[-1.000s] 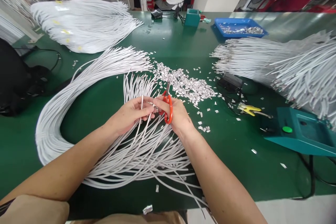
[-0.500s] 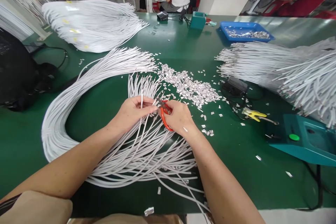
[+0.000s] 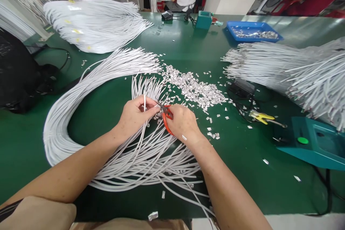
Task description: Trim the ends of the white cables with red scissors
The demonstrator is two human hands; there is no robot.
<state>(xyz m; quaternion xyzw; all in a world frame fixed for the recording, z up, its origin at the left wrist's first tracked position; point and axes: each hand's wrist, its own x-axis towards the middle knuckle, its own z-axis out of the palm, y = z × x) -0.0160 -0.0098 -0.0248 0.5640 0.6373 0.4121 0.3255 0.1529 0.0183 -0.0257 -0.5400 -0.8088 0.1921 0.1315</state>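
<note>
My left hand (image 3: 134, 114) pinches a thin white cable (image 3: 144, 100) upright by its end. My right hand (image 3: 181, 121) grips red-handled scissors (image 3: 165, 115), their blades pointing left toward the cable end beside my left fingers. Both hands rest over a loose fan of white cables (image 3: 145, 158) on the green table (image 3: 113, 93). A heap of small silvery clippings (image 3: 194, 88) lies just beyond my right hand.
A curved bundle of white cables (image 3: 81, 90) lies left, a taped pile (image 3: 94, 25) at the back left, another heap (image 3: 291, 68) right. A teal box with a green button (image 3: 312, 142), a yellow tool (image 3: 261, 116) and a blue tray (image 3: 252, 30) lie right. People work beyond the table.
The scissors have swung from pointing up and away to pointing left at the cable end. My hands have shifted slightly away from me.
</note>
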